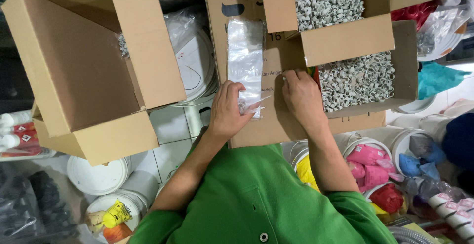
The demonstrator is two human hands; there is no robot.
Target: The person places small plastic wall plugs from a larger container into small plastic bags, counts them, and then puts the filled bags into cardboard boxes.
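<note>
the left hand (228,109) pinches the lower end of a long clear plastic bag (245,61) lying on the brown cardboard flap (276,120). the right hand (301,96) rests fingers curled on the flap, holding nothing visible, beside the open box of small grey plastic clips (356,80). bag looks nearly empty; filling seems barely begun.

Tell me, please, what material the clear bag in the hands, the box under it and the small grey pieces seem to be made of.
The clear bag looks like thin glossy plastic film: it is see-through, wrinkled and shiny. The box flap under it looks like matte brown corrugated cardboard, with creased folds. The small grey pieces are probably moulded plastic, uniform and dull; too small to be sure.
</note>
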